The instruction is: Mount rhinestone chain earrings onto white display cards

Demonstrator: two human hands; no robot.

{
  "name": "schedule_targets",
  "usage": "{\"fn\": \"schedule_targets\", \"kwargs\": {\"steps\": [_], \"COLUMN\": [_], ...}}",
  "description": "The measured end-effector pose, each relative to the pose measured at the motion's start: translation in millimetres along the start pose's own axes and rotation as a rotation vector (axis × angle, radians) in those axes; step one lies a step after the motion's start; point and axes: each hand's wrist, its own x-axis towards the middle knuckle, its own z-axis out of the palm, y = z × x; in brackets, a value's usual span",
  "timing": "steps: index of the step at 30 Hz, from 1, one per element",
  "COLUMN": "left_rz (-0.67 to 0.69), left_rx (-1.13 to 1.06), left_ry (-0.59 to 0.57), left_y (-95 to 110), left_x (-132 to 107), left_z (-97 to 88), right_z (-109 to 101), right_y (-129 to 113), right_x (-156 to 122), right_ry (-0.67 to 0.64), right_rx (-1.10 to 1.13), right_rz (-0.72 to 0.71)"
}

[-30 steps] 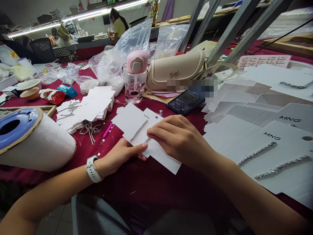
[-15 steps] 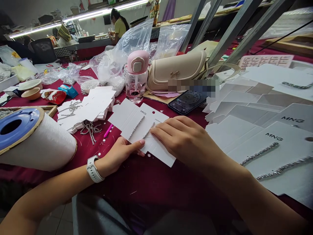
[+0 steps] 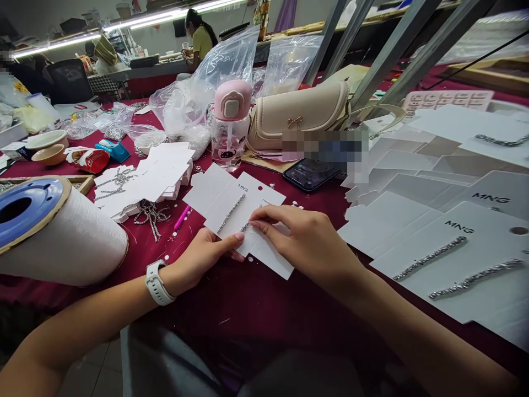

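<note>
Head view: maroon-covered table (image 3: 273, 322) spans the workspace. Right side: overlapping pile of white cards (image 3: 397, 220), the top one marked MNG with two silver strips. Left side: large thread spool (image 3: 82, 237), blue end cap visible. Far side, beyond the work: cream handbag (image 3: 300, 110), with pink-lidded bottle (image 3: 230, 124) just beside it.

Printed card (image 3: 247, 203), also marked MNG, is at centre between the two hands, tilted, its flaps spread. Right hand (image 3: 306, 234) is over the card's right part; thumb and fingertips converge at the second strip; cannot tell whether they pinch it or only press it. Left hand (image 3: 202, 256) grasps the card's near edge, thumb on top, fingers partly hidden beneath.

First strip (image 3: 231, 214) lies fully exposed on the card; second strip (image 3: 244, 227) is partly covered by the right fingertips. Magenta pen (image 3: 182, 217) lies near the left hand.
</note>
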Motion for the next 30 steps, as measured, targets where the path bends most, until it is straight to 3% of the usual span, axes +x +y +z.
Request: {"fn": "schedule_targets", "kwargs": {"steps": [4,11,19,30], "left_rz": [-0.002,-0.018,-0.017,-0.028], "left_rx": [-0.022,-0.074,-0.097,-0.111], "left_ry": [0.003,-0.001,-0.014,-0.013], "left_y": [1.8,3.2,0.3,-0.1], "left_x": [-0.7,0.4,1.5,2.2], "left_z": [0.4,0.1,-2.5,-2.4], "right_z": [4.2,8.2,8.4,8.5], "right_y": [-0.4,1.7,2.8,3.3], "right_x": [1.3,0.6,0.3,-0.4], "right_ry": [0.050,0.116,0.119,0.120], "right_rx": [0.028,-0.013,-0.055,-0.056], "right_rz": [0.005,-0.129,-0.212,-0.221]}}
